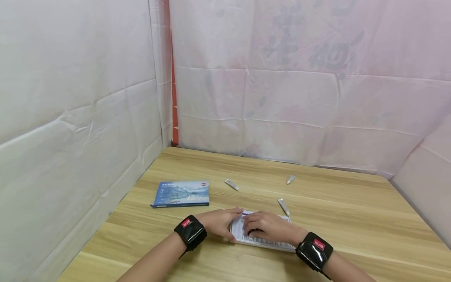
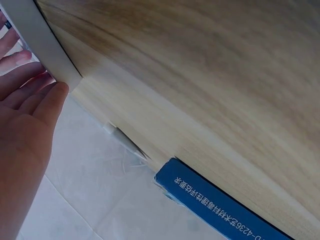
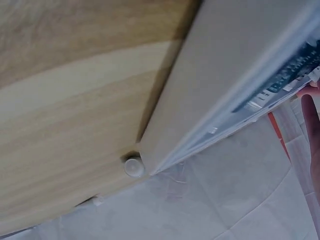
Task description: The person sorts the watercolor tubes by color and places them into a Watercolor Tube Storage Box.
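A shallow white tray (image 1: 267, 246) of paint tubes (image 1: 239, 231) lies on the wooden table in front of the person. At its left end the left hand (image 1: 220, 222) grips it, thumb at the near corner and fingers at the far side. The right hand (image 1: 269, 227) reaches over the tray with bent fingers down among the tubes. Its fingertips are mostly hidden, so whether they pinch a tube is unclear. In the right wrist view, dark green lettering (image 3: 285, 80) shows inside the tray, close to those fingers.
A blue printed box (image 1: 183, 194) lies to the left. Three loose tubes lie beyond the tray: one (image 1: 231, 185) near the box, one (image 1: 290, 179) farther back, and one (image 1: 283, 206) just behind the tray. White sheets (image 1: 253, 98) hang around the table.
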Demonstrator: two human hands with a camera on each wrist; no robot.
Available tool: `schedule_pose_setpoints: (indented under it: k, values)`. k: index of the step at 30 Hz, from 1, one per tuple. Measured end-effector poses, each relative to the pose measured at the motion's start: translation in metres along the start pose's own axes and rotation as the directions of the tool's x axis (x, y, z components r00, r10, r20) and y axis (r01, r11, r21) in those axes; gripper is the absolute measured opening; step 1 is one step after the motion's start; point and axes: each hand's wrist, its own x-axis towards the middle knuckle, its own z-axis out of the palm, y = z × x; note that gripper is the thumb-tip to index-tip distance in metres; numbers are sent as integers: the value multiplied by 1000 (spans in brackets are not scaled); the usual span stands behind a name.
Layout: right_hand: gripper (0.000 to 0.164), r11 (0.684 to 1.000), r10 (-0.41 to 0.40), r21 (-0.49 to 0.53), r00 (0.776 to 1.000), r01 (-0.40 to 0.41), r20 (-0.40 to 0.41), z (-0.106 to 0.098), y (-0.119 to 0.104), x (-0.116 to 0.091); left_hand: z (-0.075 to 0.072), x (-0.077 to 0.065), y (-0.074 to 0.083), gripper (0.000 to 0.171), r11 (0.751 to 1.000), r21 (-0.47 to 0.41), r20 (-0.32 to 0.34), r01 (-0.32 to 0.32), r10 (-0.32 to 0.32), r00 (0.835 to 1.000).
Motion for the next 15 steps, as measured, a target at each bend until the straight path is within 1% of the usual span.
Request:
schedule_pose_setpoints:
  k: [8, 15]
  values:
    - [7, 1000, 10, 2, 999, -10, 42, -1, 2, 3, -1, -1, 2, 84, 1000, -10, 11, -8, 8, 1000]
    - [7, 998, 56, 34, 996, -58, 69, -3, 3, 5, -2, -1, 3, 83, 1000, -1, 6, -13, 13, 1000]
